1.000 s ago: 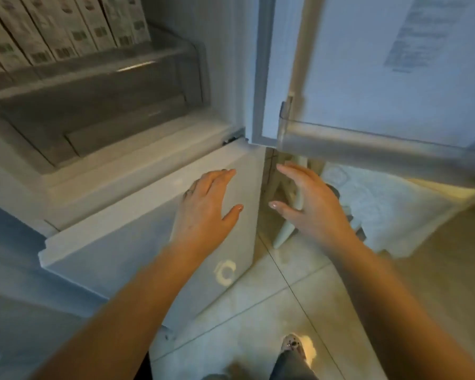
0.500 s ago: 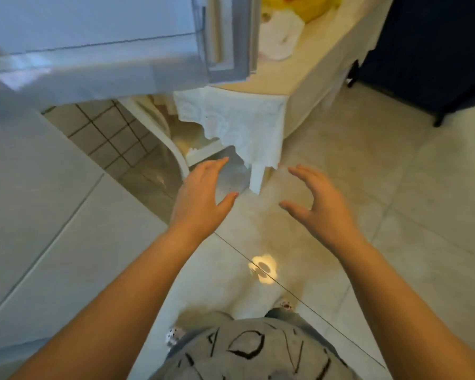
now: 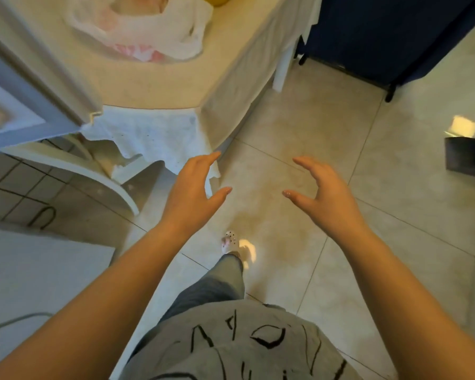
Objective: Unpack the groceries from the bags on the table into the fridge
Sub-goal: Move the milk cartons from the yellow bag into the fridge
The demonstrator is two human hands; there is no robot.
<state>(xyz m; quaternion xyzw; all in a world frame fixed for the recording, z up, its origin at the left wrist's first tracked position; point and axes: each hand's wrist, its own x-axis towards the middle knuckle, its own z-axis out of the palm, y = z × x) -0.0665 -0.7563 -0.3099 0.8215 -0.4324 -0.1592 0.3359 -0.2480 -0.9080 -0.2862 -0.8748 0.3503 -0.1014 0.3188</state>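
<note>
My left hand (image 3: 192,192) and my right hand (image 3: 322,194) hover empty over the tiled floor, fingers spread, palms facing each other. A white plastic grocery bag (image 3: 148,28) with pink items inside lies on the table (image 3: 154,86), which wears a cream cloth, at the top of the view. A yellow bag (image 3: 217,0) peeks in at the top edge. The open fridge door (image 3: 25,86) juts in at the upper left, its corner over the table edge. The fridge interior is out of view.
A white chair (image 3: 93,171) stands tucked under the table on the left. Dark blue furniture (image 3: 381,37) fills the upper right, and a dark box (image 3: 466,157) sits on the floor at the right edge. My leg and shoe (image 3: 231,242) step forward.
My view has swung from the fridge interior toward the table, and the grocery bag has come into sight. Both hands stayed empty and spread, now over the floor by the table corner.
</note>
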